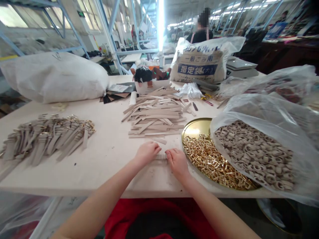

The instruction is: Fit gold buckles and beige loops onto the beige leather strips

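Note:
Between my two hands, a short beige strap [161,156] lies almost level just above or on the table, with loop-like bands across it. My left hand [147,152] pinches its left end, fingers closed. At the other end my right hand [177,162] is closed too, thumb and fingers together; any small part inside its grip is hidden. Beyond my hands lies a pile of flat beige strips [157,114], one loose strip [159,140] nearest to them. Right of my right hand is a round gold tray [196,125] heaped with small gold buckles [211,159].
A clear plastic bag [231,109] full of small beige loops [254,151] overlaps the tray. Straps with gold buckles [50,136] are piled at left. Behind stand a big white sack [54,76], a printed bag [199,63], a scale [240,64] and a person [200,33].

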